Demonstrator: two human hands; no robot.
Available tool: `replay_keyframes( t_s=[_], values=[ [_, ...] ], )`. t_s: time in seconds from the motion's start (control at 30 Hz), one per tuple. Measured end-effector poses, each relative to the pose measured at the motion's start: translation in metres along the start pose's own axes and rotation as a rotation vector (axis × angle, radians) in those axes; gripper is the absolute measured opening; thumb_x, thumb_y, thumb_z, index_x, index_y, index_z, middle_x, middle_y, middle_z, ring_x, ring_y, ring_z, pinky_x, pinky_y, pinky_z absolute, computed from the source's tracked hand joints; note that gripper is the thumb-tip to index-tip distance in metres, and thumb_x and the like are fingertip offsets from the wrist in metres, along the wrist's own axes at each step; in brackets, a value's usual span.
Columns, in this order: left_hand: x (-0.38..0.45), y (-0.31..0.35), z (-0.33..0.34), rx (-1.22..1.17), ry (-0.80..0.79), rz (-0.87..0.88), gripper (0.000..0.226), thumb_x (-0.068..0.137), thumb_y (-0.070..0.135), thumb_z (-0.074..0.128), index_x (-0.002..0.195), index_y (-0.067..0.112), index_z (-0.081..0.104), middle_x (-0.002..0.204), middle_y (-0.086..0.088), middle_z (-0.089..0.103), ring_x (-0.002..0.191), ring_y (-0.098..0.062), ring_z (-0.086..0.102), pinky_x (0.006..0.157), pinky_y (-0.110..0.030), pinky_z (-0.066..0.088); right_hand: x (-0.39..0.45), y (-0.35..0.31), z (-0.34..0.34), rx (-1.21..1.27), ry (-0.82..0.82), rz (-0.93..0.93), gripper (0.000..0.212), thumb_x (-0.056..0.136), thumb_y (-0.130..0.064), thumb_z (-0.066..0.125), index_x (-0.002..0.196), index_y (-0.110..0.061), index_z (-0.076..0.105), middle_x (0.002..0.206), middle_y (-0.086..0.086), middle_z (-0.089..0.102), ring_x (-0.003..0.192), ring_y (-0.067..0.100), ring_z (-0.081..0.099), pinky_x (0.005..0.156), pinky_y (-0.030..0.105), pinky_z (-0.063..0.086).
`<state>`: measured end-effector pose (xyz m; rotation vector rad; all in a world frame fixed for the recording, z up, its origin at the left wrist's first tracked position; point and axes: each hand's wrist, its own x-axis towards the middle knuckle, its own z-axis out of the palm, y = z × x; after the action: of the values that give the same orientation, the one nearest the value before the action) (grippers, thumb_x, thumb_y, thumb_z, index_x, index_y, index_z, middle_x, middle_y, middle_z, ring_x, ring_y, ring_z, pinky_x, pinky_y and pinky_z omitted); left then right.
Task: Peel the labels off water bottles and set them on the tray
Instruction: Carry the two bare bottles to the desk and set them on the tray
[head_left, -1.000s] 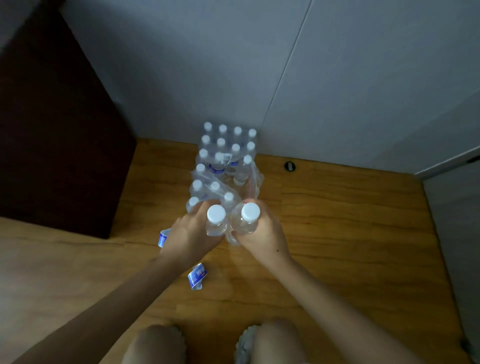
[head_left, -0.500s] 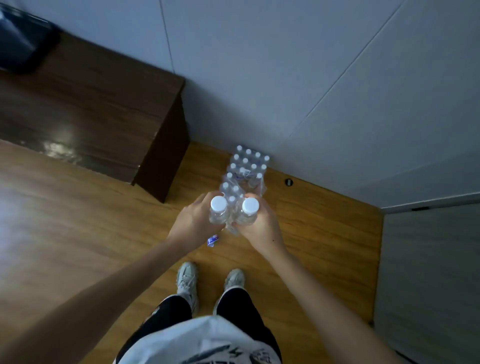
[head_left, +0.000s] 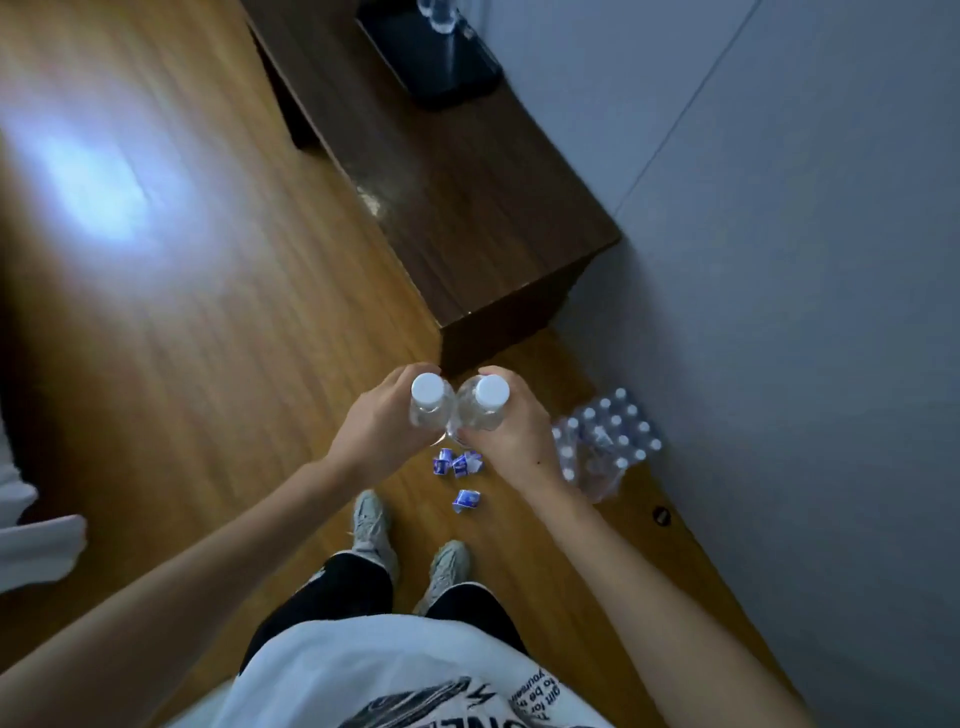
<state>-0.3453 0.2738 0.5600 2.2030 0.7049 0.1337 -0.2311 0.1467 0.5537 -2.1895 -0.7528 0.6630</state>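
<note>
Bottles held upright sit side by side at the frame's centre, their clear shoulders touching. The left hand wraps its fingers round the left bottle, white cap up; the right hand grips the right bottle the same way. Below them, toward six o'clock, peeled blue labels lie on the wooden floor. At three o'clock a shrink-wrapped pack of bottles rests against the wall. At twelve o'clock a dark tray sits on the brown cabinet.
</note>
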Motion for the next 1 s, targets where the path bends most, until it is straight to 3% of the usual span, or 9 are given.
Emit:
replay_keyframes(
  t_s=[0.23,0.47,0.73,1.0],
  values=[
    [-0.03,-0.082,-0.09,-0.053,0.204,-0.285,0.054,0.072,0.026,0.079,0.118,0.019,0.053,0.116,0.0,0.063,0.094,-0.022,0.06,0.074,-0.032,0.045,0.048,-0.094,0.095,-0.062,-0.236,-0.221,0.06,0.068,-0.026,0.081,0.12,-0.022,0.052,0.119,-0.003,0.061,0.105,0.02,0.061,0.083,0.036,0.052],
    [-0.015,-0.172,-0.184,-0.035,0.287,-0.418,0.06,0.07,0.025,0.079,0.123,0.021,0.052,0.121,0.002,0.061,0.101,-0.025,0.061,0.079,-0.033,0.047,0.109,-0.186,0.188,-0.072,-0.333,-0.31,0.062,0.067,-0.024,0.081,0.122,-0.022,0.052,0.117,-0.002,0.062,0.101,0.021,0.062,0.083,0.037,0.052],
    [0.064,-0.223,-0.282,-0.059,0.284,-0.384,0.051,0.072,0.028,0.076,0.116,0.027,0.052,0.113,0.007,0.061,0.092,-0.02,0.06,0.073,-0.03,0.044,0.202,-0.271,0.228,-0.02,-0.292,-0.289,0.062,0.067,-0.026,0.081,0.122,-0.023,0.052,0.116,-0.004,0.062,0.102,0.018,0.061,0.087,0.038,0.051],
    [0.198,-0.263,-0.347,-0.062,0.291,-0.387,0.049,0.07,0.033,0.076,0.113,0.029,0.052,0.11,0.008,0.062,0.091,-0.02,0.061,0.076,-0.036,0.05,0.346,-0.324,0.245,-0.039,-0.262,-0.347,0.057,0.07,-0.027,0.08,0.12,-0.021,0.053,0.113,-0.004,0.063,0.099,0.018,0.061,0.083,0.032,0.05]
  ],
)
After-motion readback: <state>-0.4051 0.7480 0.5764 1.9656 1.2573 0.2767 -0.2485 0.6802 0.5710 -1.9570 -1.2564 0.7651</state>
